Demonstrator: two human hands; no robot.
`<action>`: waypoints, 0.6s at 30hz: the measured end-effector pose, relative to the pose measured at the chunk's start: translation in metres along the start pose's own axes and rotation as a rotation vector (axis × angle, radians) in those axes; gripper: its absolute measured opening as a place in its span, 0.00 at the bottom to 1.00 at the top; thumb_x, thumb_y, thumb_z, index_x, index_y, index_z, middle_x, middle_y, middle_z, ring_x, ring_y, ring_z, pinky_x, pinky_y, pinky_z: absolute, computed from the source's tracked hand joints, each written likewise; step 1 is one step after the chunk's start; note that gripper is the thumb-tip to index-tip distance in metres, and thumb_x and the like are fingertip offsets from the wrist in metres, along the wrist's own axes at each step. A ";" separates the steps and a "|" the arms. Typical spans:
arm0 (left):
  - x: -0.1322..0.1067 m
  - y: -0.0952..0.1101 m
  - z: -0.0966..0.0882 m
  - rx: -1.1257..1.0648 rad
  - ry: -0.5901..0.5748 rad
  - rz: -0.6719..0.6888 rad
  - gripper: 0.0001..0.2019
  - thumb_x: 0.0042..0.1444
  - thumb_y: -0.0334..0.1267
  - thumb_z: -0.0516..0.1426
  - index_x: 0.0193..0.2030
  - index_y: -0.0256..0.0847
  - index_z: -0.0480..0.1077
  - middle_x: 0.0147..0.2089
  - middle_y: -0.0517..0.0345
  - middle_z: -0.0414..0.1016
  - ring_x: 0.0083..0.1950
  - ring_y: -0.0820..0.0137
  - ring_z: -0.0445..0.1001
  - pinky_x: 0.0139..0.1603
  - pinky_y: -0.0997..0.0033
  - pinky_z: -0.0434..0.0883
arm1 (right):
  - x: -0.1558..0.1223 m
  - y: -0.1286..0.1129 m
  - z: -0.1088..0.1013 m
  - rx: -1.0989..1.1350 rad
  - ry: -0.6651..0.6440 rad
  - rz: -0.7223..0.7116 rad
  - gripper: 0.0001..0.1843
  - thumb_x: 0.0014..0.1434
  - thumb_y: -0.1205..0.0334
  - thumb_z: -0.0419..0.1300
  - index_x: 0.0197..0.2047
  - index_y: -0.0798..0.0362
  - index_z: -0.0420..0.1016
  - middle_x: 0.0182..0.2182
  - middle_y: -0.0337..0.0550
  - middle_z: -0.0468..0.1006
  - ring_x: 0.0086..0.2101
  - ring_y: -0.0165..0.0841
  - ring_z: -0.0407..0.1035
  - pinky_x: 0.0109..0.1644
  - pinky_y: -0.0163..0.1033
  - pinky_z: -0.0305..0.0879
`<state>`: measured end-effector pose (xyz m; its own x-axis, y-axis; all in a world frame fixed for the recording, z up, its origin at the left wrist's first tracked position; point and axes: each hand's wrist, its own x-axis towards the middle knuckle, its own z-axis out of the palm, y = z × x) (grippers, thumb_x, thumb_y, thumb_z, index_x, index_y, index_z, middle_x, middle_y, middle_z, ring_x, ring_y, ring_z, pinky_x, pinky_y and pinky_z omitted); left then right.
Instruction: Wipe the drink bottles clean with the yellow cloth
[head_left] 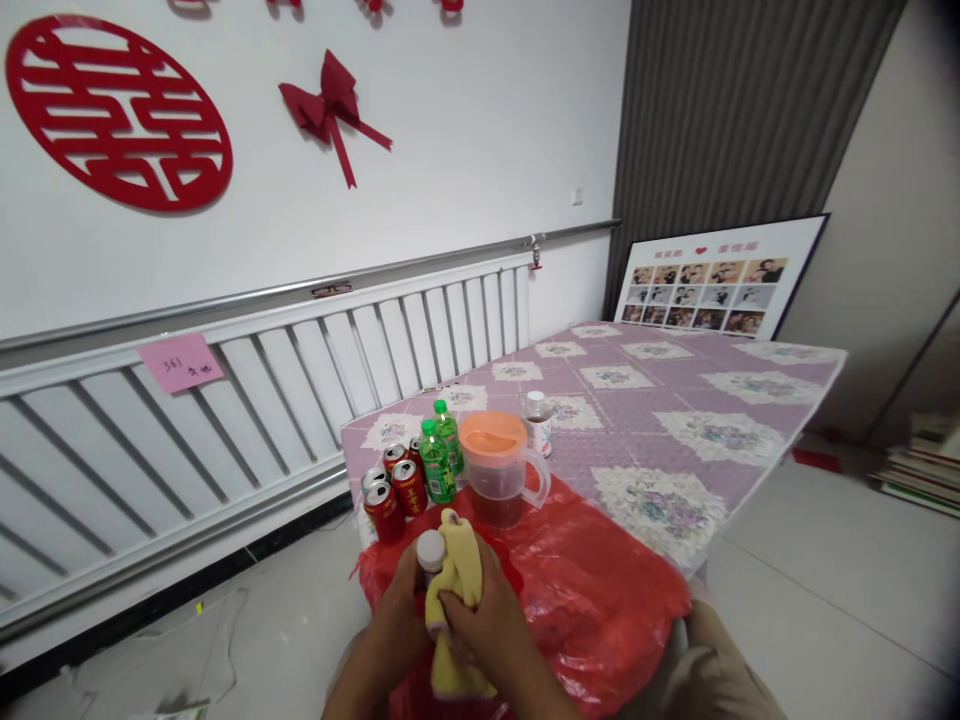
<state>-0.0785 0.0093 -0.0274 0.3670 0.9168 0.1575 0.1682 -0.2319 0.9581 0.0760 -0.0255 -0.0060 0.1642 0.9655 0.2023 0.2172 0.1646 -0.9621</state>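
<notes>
The left hand (pixel 403 605) grips a white-capped bottle (pixel 430 551) on the near side of the pitcher (pixel 493 492); the right hand (pixel 491 612) clasps a yellow cloth (pixel 463 560) against that bottle, which sits between both hands. Red cans (pixel 409 490) and green bottles (pixel 437 472) stand left of the pitcher.

1 view: your head camera, facing forward and down; left hand (pixel 405 610) and right hand (pixel 486 612) near, lower centre; table (pixel 622 425) beyond; wall (pixel 480 120) farther, upper left.
</notes>
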 end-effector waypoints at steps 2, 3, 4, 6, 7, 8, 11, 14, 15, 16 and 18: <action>0.000 0.000 0.000 0.019 0.009 -0.021 0.43 0.48 0.36 0.68 0.71 0.44 0.57 0.68 0.45 0.69 0.65 0.53 0.71 0.68 0.51 0.68 | 0.004 -0.003 -0.003 0.053 -0.018 0.040 0.38 0.46 0.64 0.58 0.63 0.54 0.66 0.59 0.54 0.75 0.58 0.46 0.70 0.65 0.51 0.65; 0.000 0.000 -0.001 0.034 0.017 -0.026 0.42 0.49 0.37 0.68 0.70 0.44 0.57 0.67 0.45 0.70 0.63 0.53 0.73 0.67 0.51 0.69 | 0.008 -0.003 -0.005 0.087 -0.029 0.059 0.36 0.47 0.63 0.58 0.63 0.54 0.67 0.57 0.53 0.76 0.56 0.45 0.72 0.63 0.51 0.66; 0.000 -0.001 -0.001 0.045 0.025 -0.030 0.41 0.49 0.37 0.67 0.70 0.43 0.58 0.66 0.45 0.71 0.62 0.54 0.74 0.65 0.52 0.70 | 0.011 -0.002 -0.007 0.116 -0.039 0.076 0.35 0.49 0.62 0.57 0.62 0.53 0.68 0.56 0.52 0.78 0.55 0.45 0.73 0.62 0.51 0.67; -0.001 -0.002 -0.001 0.062 0.037 -0.032 0.40 0.50 0.37 0.66 0.69 0.43 0.58 0.65 0.45 0.72 0.59 0.55 0.76 0.63 0.53 0.71 | 0.019 0.002 -0.012 0.149 -0.053 0.111 0.31 0.52 0.60 0.57 0.61 0.53 0.69 0.54 0.51 0.79 0.53 0.45 0.74 0.62 0.51 0.68; -0.001 -0.002 -0.001 0.069 0.043 -0.033 0.39 0.51 0.36 0.66 0.69 0.42 0.59 0.64 0.45 0.73 0.59 0.55 0.76 0.63 0.53 0.71 | 0.023 0.004 -0.014 0.151 -0.061 0.128 0.31 0.53 0.58 0.56 0.61 0.54 0.68 0.54 0.52 0.79 0.53 0.45 0.74 0.61 0.51 0.68; -0.001 -0.002 -0.001 0.077 0.049 -0.036 0.38 0.51 0.36 0.66 0.68 0.42 0.59 0.64 0.45 0.73 0.59 0.55 0.75 0.63 0.53 0.71 | 0.026 0.005 -0.016 0.147 -0.069 0.144 0.31 0.55 0.57 0.55 0.61 0.55 0.68 0.54 0.53 0.79 0.53 0.46 0.74 0.61 0.52 0.68; -0.002 -0.001 0.000 0.098 0.053 -0.039 0.35 0.52 0.35 0.65 0.67 0.41 0.60 0.65 0.44 0.72 0.62 0.55 0.73 0.66 0.52 0.68 | 0.035 0.003 -0.019 0.125 -0.094 0.153 0.31 0.54 0.58 0.56 0.61 0.57 0.68 0.55 0.55 0.79 0.55 0.47 0.73 0.61 0.53 0.66; -0.002 0.001 0.000 0.087 0.037 -0.041 0.36 0.52 0.35 0.64 0.67 0.41 0.59 0.64 0.44 0.72 0.62 0.54 0.73 0.65 0.51 0.69 | 0.046 -0.008 -0.021 0.129 -0.154 0.100 0.29 0.52 0.62 0.59 0.59 0.53 0.71 0.54 0.50 0.80 0.54 0.44 0.73 0.62 0.49 0.65; -0.002 0.002 0.000 0.082 0.027 -0.042 0.35 0.52 0.34 0.64 0.67 0.41 0.59 0.63 0.44 0.73 0.60 0.55 0.74 0.65 0.51 0.69 | 0.051 -0.012 -0.022 0.135 -0.186 0.086 0.29 0.51 0.62 0.60 0.58 0.52 0.72 0.53 0.48 0.81 0.53 0.43 0.74 0.60 0.47 0.66; -0.002 0.002 0.000 0.079 0.020 -0.045 0.35 0.52 0.34 0.64 0.67 0.41 0.59 0.62 0.45 0.74 0.59 0.55 0.75 0.64 0.51 0.70 | 0.056 -0.015 -0.022 0.143 -0.219 0.079 0.28 0.50 0.63 0.61 0.56 0.51 0.74 0.51 0.46 0.82 0.51 0.42 0.75 0.58 0.46 0.68; -0.001 0.003 -0.001 0.089 0.017 -0.045 0.34 0.52 0.33 0.63 0.66 0.40 0.59 0.62 0.44 0.74 0.59 0.55 0.75 0.64 0.51 0.70 | 0.068 -0.017 -0.020 0.160 -0.278 0.088 0.26 0.49 0.63 0.62 0.53 0.50 0.76 0.47 0.44 0.84 0.47 0.41 0.76 0.53 0.43 0.71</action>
<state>-0.0794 0.0078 -0.0247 0.3414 0.9323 0.1192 0.2649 -0.2171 0.9395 0.1026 0.0332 0.0282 -0.0981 0.9919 0.0803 0.0568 0.0862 -0.9947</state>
